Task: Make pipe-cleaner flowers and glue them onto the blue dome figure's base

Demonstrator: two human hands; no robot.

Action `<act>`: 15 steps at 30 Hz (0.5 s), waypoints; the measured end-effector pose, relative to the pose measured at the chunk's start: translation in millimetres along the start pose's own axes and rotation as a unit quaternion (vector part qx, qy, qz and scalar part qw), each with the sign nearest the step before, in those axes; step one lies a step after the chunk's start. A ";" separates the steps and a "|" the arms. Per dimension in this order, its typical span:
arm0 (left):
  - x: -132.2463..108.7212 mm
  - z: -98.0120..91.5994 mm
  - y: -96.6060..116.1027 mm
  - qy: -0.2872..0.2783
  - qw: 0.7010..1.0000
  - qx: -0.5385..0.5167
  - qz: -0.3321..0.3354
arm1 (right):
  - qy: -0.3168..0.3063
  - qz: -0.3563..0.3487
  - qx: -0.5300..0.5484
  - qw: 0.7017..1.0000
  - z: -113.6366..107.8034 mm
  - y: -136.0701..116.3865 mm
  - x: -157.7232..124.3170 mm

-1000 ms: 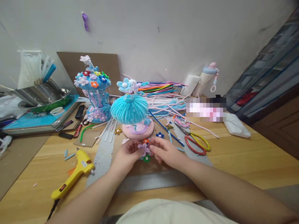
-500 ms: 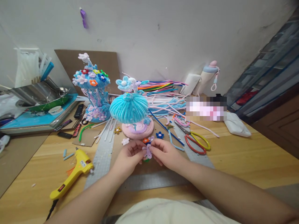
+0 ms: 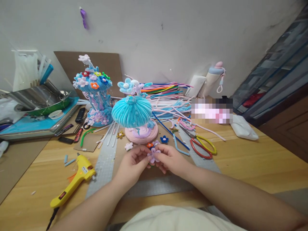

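Between both hands is a lilac pipe-cleaner flower (image 3: 154,155), its petals spread and facing up. My left hand (image 3: 135,161) pinches it from the left, and my right hand (image 3: 169,158) grips its right side with thumb and fingers. Just beyond the fingers lie an orange flower (image 3: 149,145) and a blue flower (image 3: 164,139); a white flower (image 3: 129,146) rests by my left hand. Behind them stands a turquoise domed pipe-cleaner model (image 3: 132,112) on a round pink base (image 3: 154,133). A bit of green shows beneath the held flower, mostly hidden.
A yellow glue gun (image 3: 74,181) lies at left, red-and-yellow-handled scissors (image 3: 202,144) at right. A second blue flowered model (image 3: 97,96) stands behind, beside bundled pipe cleaners (image 3: 168,107). Far left, a metal bowl (image 3: 36,98) sits on books. A gold flower (image 3: 120,134) lies near the pink base.
The lilac flower has turned and opened out between my fingers, so its petals now show spread. My right fingers have shifted slightly around it.
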State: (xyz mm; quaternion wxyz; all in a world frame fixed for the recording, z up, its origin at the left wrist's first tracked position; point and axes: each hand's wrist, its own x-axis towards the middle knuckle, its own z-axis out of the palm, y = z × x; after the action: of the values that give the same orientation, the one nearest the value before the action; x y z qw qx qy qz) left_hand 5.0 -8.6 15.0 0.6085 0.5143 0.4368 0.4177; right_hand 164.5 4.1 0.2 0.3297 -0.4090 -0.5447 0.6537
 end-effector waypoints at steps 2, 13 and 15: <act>-0.2 1.0 0.6 0.000 1.000 0.003 0.000 | -0.010 -0.009 -0.011 1.000 -0.2 -1.1 -0.7; -2.3 -6.5 -9.8 0.012 0.972 0.203 0.118 | -0.043 0.025 0.037 0.998 -0.4 -8.9 -4.8; -3.5 -6.4 -9.9 0.012 0.968 0.217 0.123 | -0.053 0.032 0.039 0.997 -1.2 -9.7 -5.3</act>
State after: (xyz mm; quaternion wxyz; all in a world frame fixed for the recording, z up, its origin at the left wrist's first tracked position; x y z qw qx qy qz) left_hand -1.4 -11.5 5.0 0.4205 0.6788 0.4578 0.3909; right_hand 167.8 1.8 10.5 0.2951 -0.3773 -0.5222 0.7056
